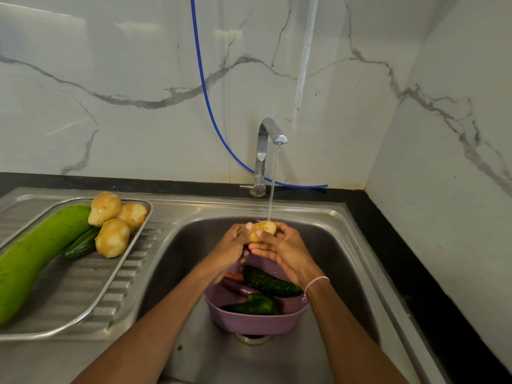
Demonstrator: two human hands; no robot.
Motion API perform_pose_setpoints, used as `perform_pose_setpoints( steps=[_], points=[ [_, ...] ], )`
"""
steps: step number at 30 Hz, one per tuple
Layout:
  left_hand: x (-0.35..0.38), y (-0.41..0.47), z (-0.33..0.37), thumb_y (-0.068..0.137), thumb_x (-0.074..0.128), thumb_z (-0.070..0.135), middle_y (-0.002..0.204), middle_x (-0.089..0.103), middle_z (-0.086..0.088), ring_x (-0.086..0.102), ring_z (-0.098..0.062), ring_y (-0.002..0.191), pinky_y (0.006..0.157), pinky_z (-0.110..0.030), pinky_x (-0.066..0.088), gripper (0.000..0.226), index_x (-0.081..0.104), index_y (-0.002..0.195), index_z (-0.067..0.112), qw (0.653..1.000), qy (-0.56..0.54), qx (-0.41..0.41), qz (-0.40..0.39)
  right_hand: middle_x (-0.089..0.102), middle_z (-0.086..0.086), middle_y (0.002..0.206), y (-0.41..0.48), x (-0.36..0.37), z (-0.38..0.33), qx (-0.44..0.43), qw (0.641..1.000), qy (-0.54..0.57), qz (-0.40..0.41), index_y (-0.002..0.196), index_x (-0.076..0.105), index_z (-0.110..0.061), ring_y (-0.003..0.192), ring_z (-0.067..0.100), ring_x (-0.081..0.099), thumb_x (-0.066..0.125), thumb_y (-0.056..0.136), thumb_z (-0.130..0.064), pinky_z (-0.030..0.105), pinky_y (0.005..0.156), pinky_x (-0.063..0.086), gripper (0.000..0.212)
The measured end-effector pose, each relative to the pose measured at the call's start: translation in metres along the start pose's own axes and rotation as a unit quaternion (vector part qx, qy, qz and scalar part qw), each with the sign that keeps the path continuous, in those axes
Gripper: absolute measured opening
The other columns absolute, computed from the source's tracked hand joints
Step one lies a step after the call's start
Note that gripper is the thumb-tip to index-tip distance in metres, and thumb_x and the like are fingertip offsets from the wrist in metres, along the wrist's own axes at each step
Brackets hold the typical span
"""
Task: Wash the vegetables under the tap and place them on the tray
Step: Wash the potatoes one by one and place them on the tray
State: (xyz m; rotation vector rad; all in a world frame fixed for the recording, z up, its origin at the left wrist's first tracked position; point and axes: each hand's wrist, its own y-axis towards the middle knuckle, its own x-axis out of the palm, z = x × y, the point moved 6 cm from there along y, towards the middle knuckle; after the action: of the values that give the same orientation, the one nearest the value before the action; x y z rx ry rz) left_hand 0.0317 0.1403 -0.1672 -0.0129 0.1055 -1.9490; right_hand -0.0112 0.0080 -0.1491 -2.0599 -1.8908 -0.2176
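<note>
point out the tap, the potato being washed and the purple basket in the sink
tap [261, 151], head view, on the upright chrome neck
potato being washed [265, 228], head view, on its bare top under the stream
purple basket [257, 324], head view, on its near outer wall

Bright even light, wall glare, edges bowed

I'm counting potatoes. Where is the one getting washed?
Head view, centre: the potato is over the sink, held between the left hand and right hand, under the tap, above the basket.
</note>
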Motion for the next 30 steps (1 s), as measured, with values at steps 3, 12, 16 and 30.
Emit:
perform_pose_setpoints(
  steps=[3,12,16,30],
  points=[
    [0.009,-0.005,0.002,0.105,0.037,0.058,0.076,0.055,0.000,0.050,-0.007,0.061,0.052,-0.022,0.042,0.052,0.055,0.125,0.013,0.999,0.009,-0.002,-0.052,0.077,0.027,0.103,0.001,-0.005,-0.001,-0.007,0.998,-0.034,0.051,0.130,0.056,0.000,0.076,0.027,0.077,0.079,0.094,-0.021,0.029,0.067,0.066,0.048],
    [0.026,-0.016,0.004,0.110,0.043,0.034,0.073,0.054,0.001,0.051,-0.009,0.058,0.049,-0.020,0.043,0.028,0.050,0.133,0.020,0.990,0.029,0.010,-0.137,0.069,0.015,0.069,0.008,-0.013,0.013,0.060,0.993,-0.049,0.090,0.127,0.048,-0.007,0.055,0.019,0.066,0.046,0.106,-0.060,0.028,0.052,0.057,0.057],
    [0.022,-0.010,0.000,0.109,0.037,0.042,0.062,0.055,0.001,0.051,-0.009,0.049,0.042,-0.018,0.040,0.043,0.057,0.119,0.006,0.997,0.041,0.015,-0.062,0.068,0.014,0.082,0.007,-0.008,0.015,0.052,0.997,-0.044,0.040,0.133,0.045,-0.019,0.061,0.017,0.065,0.056,0.106,-0.047,0.029,0.058,0.058,0.041],
    [0.020,-0.008,0.005,0.109,0.048,0.028,0.072,0.061,-0.001,0.059,-0.012,0.061,0.055,-0.023,0.049,0.032,0.061,0.127,0.006,0.988,0.074,0.067,-0.120,0.068,0.021,0.090,0.006,-0.013,0.009,0.010,0.993,-0.046,0.105,0.122,0.051,-0.026,0.063,0.027,0.066,0.045,0.111,-0.045,0.037,0.056,0.060,0.023]
  ],
)
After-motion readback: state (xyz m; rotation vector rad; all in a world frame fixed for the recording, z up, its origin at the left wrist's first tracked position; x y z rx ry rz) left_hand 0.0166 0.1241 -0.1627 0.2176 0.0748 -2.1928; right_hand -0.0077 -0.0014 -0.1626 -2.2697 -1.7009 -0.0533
